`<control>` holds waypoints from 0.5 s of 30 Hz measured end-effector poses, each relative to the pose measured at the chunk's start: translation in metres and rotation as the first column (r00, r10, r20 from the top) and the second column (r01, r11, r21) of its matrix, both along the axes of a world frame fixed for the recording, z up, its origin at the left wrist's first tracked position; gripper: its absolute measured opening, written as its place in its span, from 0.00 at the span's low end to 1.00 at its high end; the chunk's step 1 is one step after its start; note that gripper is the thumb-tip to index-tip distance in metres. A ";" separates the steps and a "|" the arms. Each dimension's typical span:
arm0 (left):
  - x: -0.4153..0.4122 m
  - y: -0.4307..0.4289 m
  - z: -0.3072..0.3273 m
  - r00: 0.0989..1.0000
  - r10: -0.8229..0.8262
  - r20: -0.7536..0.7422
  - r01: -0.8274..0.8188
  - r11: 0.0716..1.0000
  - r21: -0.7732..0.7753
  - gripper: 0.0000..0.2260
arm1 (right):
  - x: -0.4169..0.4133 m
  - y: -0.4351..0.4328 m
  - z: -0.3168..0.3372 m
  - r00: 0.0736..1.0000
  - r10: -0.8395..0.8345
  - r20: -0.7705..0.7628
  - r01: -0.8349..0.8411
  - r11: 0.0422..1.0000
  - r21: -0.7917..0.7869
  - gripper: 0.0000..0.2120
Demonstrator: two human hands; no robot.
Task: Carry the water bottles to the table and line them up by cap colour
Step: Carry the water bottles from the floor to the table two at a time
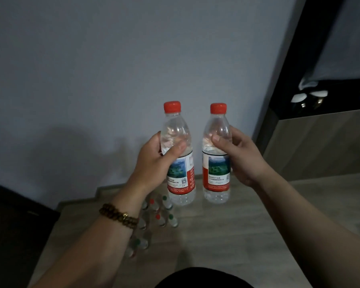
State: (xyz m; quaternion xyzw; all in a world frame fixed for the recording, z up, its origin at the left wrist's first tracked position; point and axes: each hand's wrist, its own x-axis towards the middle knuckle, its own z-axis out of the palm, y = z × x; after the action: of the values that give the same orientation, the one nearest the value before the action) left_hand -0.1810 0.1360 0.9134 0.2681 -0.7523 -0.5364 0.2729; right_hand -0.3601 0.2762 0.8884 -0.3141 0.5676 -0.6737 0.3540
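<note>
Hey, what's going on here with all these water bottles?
A person holds two water bottles up in front of a wall, both upright and both with red caps. The left hand grips the left bottle and the right hand grips the right bottle. Below them, more bottles with red and green caps stand clustered on the floor, not yet carried off.

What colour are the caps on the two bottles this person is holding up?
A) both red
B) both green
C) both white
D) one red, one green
A: the left hand grips the left bottle, the right hand grips the right bottle, and the left cap and right cap are both red.
</note>
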 end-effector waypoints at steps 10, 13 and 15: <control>-0.125 0.027 -0.002 0.998 -0.054 -0.017 0.056 0.978 0.202 0.13 | -0.079 0.038 0.006 0.956 -0.289 0.055 0.288 0.957 0.039 0.18; -0.170 0.026 -0.009 0.993 -0.120 0.020 0.111 0.961 0.255 0.16 | -0.109 0.047 0.004 0.916 -0.394 0.070 0.391 0.919 0.051 0.17; -0.202 0.026 -0.015 0.982 -0.182 0.051 0.161 0.945 0.284 0.20 | -0.130 0.054 0.001 0.888 -0.458 0.050 0.455 0.889 0.057 0.17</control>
State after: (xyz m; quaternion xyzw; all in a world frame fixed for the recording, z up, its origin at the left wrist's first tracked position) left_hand -0.3833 0.1615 0.8985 0.2578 -0.6995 -0.6481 0.1557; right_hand -0.4903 0.3299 0.8897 -0.1431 0.6288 -0.7349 0.2099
